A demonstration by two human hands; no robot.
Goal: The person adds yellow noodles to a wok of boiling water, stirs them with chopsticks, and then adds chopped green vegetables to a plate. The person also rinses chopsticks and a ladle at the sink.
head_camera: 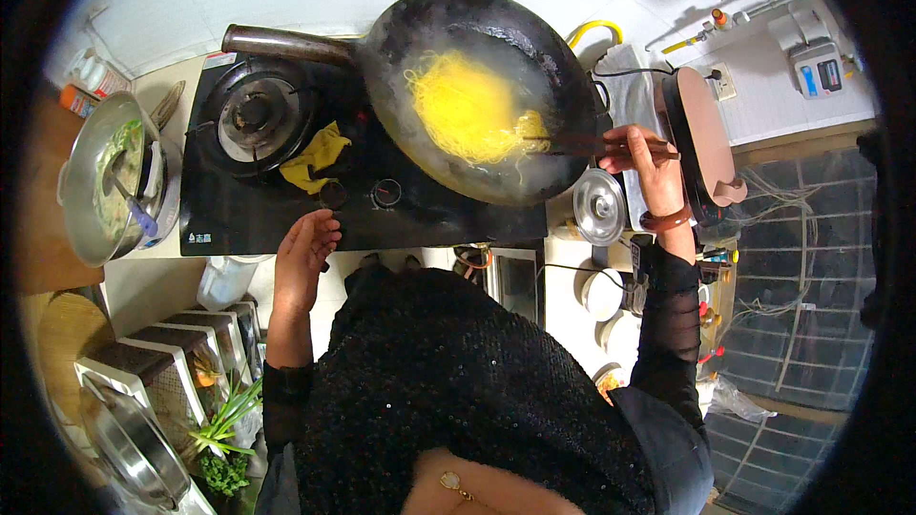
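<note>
Yellow noodles [461, 104] lie in steaming liquid in a large black wok [444, 14], set on the right side of a black gas cooktop [429, 225]. My right hand [640, 150] grips dark chopsticks [583, 145] over the wok's right rim; their tips are among the noodles at the right of the clump. My left hand [308, 239] hovers by the cooktop's front edge, fingers loosely curled, with nothing seen in it. Nearest to it are a control knob [333, 194] and a crumpled yellow cloth [315, 157]. The wok's wooden handle [286, 43] points left above the bare left burner [250, 111].
A metal bowl [71, 222] of pale green food with a purple-handled ladle [136, 211] stands at left. Right of the wok are a metal lid [600, 206] and a pink electric griddle [705, 129]. White bowls [601, 295] sit on the right counter. Scallions [229, 415] rest on a rack lower left.
</note>
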